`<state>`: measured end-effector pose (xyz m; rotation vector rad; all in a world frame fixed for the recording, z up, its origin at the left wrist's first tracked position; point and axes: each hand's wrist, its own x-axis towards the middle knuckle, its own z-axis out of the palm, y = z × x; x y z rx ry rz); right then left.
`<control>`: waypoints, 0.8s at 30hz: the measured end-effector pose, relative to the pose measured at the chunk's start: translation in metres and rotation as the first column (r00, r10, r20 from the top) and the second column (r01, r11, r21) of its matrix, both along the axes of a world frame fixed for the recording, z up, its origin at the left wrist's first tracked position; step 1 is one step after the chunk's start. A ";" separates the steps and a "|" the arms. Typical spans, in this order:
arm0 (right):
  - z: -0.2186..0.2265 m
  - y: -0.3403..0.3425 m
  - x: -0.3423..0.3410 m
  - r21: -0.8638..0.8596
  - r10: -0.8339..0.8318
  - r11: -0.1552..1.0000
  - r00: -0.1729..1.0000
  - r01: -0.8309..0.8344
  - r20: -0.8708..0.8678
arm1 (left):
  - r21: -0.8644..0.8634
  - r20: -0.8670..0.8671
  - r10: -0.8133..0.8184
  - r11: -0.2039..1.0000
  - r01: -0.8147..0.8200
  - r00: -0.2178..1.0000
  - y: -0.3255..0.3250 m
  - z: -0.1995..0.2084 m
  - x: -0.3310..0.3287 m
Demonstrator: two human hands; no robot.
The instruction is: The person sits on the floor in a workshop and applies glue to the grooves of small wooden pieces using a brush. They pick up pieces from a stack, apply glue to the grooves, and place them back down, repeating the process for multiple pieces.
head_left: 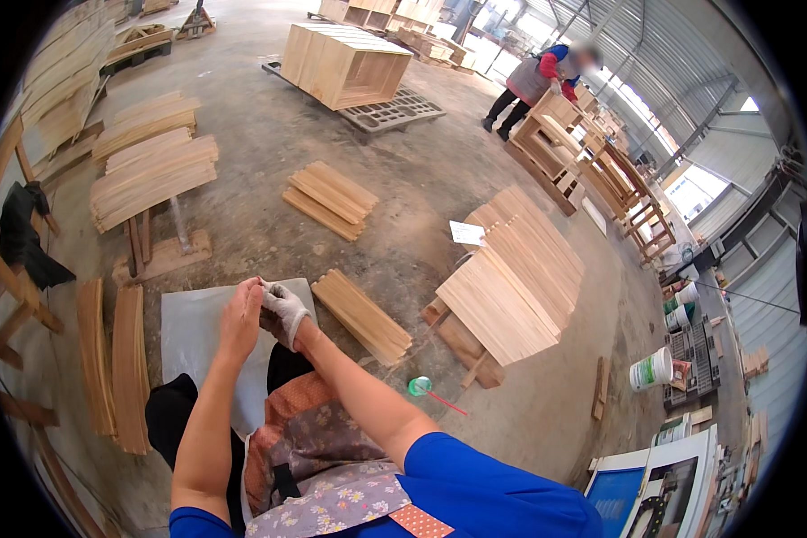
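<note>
My left hand (239, 316), bare, is raised with its fingers bent closed against my right hand (283, 314), which wears a pale work glove. The gloved fingers are curled too. The two hands meet above a grey sheet (188, 314) on the floor, and whatever lies between the fingers is hidden. Right of the sheet lies a bundle of thin wooden slats (360, 316). Two more slat stacks (132, 372) lie to its left. A green round container (419, 386) with a red thin tube sits on the floor to the right.
A wide stack of boards (502, 296) with a white paper tag (467, 233) rests on wooden blocks at right. More slats (332, 199) lie ahead; further board stacks (155, 179) stand at left. Beyond are a wooden cabinet (345, 67) on a pallet and a person (533, 79) beside wooden frames.
</note>
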<state>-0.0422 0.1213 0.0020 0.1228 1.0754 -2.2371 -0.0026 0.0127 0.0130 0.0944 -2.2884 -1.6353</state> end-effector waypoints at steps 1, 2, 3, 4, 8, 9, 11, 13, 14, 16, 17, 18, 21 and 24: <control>0.000 0.000 -0.001 -0.019 0.004 1.000 1.000 -0.004 -0.002 | 0.009 -0.004 0.006 1.000 -0.006 1.000 0.001 0.001 0.000; 0.000 0.000 -0.002 -0.039 0.007 0.999 1.000 -0.008 -0.004 | 0.018 -0.008 0.012 1.000 -0.012 1.000 0.002 0.001 0.000; -0.001 0.001 -0.002 -0.056 0.010 0.998 1.000 -0.011 -0.006 | 0.135 0.003 -0.008 0.991 0.008 1.000 0.002 0.000 -0.001; -0.005 0.003 -0.004 -0.059 0.025 0.998 1.000 -0.025 -0.003 | 0.251 0.013 -0.030 0.968 0.026 0.999 -0.001 -0.003 -0.004; -0.013 0.006 -0.006 -0.069 0.040 0.997 0.999 -0.038 0.022 | 0.373 0.029 -0.039 0.927 0.025 0.999 -0.006 -0.012 -0.010; -0.011 0.006 -0.006 -0.070 0.030 0.997 0.999 -0.028 0.031 | 0.309 0.065 -0.040 0.951 0.018 0.997 -0.010 -0.014 -0.011; -0.014 0.009 -0.004 -0.115 0.102 0.988 0.994 -0.105 -0.032 | 0.178 0.136 -0.037 0.984 0.013 0.990 -0.019 -0.019 -0.011; -0.013 0.011 -0.001 -0.155 0.132 0.978 0.988 -0.143 -0.075 | -0.177 0.067 -0.076 0.980 0.086 0.995 -0.022 -0.026 -0.011; -0.012 0.012 0.000 -0.174 0.127 0.975 0.988 -0.141 -0.086 | -0.350 0.039 -0.103 0.930 0.110 0.994 -0.023 -0.029 -0.011; -0.008 0.014 0.004 -0.128 0.157 0.976 0.979 -0.174 -0.132 | -0.509 0.176 -0.055 0.849 0.139 0.983 -0.022 -0.028 -0.008; -0.005 0.015 0.005 -0.059 0.196 0.976 0.966 -0.208 -0.168 | -0.580 0.239 -0.022 0.798 0.161 0.971 -0.021 -0.028 -0.008; -0.002 0.015 0.006 0.012 0.235 0.971 0.951 -0.237 -0.201 | -0.474 0.243 0.010 0.873 0.110 0.970 -0.021 -0.029 -0.009; 0.004 0.008 0.012 0.305 0.348 0.916 0.895 -0.261 -0.279 | 0.071 0.317 0.003 0.997 -0.027 0.949 -0.030 -0.031 -0.019; 0.015 0.002 0.022 0.367 0.396 0.887 0.870 -0.280 -0.293 | 0.780 0.268 -0.234 0.622 -0.068 0.935 -0.039 -0.026 -0.025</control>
